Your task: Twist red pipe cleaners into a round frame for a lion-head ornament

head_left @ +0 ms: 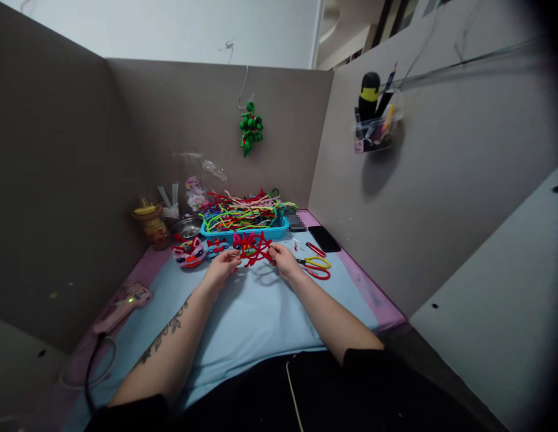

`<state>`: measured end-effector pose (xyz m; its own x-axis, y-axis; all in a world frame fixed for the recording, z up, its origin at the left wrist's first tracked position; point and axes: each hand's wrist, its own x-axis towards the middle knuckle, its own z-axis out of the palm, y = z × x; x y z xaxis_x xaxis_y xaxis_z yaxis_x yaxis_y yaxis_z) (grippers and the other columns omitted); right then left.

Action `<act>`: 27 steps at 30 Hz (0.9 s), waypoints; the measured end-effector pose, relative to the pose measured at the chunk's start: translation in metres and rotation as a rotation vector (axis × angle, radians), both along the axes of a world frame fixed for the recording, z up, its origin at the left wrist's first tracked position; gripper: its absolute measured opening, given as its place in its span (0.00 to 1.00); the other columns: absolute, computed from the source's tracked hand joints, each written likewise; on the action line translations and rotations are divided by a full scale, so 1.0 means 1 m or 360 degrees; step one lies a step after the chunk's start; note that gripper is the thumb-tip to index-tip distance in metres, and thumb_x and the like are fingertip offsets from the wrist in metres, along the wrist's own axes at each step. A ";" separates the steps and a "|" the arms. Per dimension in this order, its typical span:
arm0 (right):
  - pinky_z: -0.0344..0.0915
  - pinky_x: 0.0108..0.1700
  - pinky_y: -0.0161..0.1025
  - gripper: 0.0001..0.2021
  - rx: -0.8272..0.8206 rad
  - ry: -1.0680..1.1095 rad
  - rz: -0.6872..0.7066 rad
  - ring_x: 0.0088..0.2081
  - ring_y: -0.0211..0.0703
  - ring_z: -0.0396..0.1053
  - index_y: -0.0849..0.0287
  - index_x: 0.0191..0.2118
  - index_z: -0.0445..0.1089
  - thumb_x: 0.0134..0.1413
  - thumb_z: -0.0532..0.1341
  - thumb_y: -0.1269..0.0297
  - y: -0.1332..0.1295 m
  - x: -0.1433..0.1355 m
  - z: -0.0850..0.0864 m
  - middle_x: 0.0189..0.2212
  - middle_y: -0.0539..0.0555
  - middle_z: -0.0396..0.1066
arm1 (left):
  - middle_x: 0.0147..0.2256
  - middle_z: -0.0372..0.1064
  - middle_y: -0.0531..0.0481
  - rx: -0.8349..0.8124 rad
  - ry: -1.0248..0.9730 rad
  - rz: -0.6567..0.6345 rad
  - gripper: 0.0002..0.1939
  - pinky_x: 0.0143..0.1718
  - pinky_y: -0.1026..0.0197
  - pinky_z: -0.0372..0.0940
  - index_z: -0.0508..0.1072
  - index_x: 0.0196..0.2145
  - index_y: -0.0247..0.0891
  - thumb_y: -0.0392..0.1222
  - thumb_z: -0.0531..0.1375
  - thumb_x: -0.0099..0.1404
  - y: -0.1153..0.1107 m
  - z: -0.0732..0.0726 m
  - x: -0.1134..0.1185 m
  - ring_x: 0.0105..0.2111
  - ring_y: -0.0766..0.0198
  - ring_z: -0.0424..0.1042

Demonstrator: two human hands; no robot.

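Above the blue cloth I hold up a red pipe-cleaner shape (260, 251), bent into star-like points with openings between them. My right hand (284, 260) pinches its right side. My left hand (224, 265) is closed at its left edge, where the fingertips partly hide the contact. Just behind the shape are colourful pipe-cleaner animal heads: a red-and-pink one (189, 253) to the left, a blue-and-red one (216, 247) near my left hand, and a third partly covered by the red shape. Scissors (315, 267) with yellow and red handles lie right of my right hand.
A blue basket (243, 233) heaped with pipe cleaners stands at the back. Left of it are a metal bowl (187, 228) and a yellow-lidded cup (153, 225). A pink glue gun (123, 306) with a cord lies front left, a phone (324, 238) at right. Partition walls enclose the table.
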<state>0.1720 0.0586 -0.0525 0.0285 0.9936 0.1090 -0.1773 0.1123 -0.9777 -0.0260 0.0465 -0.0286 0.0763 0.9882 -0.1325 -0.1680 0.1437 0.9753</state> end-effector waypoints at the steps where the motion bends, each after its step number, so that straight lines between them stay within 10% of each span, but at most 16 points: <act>1: 0.52 0.20 0.31 0.14 -0.0005 -0.0007 -0.0017 0.19 0.32 0.54 0.57 0.24 0.60 0.39 0.61 0.53 0.000 0.000 0.000 0.17 0.44 0.59 | 0.33 0.71 0.47 -0.0002 -0.0012 -0.0051 0.25 0.29 0.65 0.62 0.72 0.38 0.35 0.36 0.70 0.40 -0.001 0.000 0.001 0.31 0.64 0.71; 23: 0.48 0.16 0.29 0.11 -0.0117 0.0217 -0.0154 0.17 0.30 0.57 0.57 0.31 0.62 0.38 0.61 0.61 -0.015 -0.017 0.004 0.21 0.44 0.64 | 0.31 0.73 0.48 0.0119 -0.0245 0.0121 0.24 0.31 0.65 0.62 0.69 0.32 0.35 0.47 0.70 0.38 -0.001 -0.003 0.017 0.30 0.67 0.70; 27: 0.49 0.16 0.28 0.11 -0.0372 0.0440 0.0317 0.17 0.29 0.59 0.60 0.29 0.64 0.35 0.64 0.66 -0.027 -0.030 0.006 0.22 0.47 0.67 | 0.30 0.72 0.50 0.0154 -0.0285 0.0144 0.23 0.27 0.68 0.59 0.69 0.33 0.36 0.46 0.70 0.40 -0.004 -0.006 0.023 0.27 0.69 0.68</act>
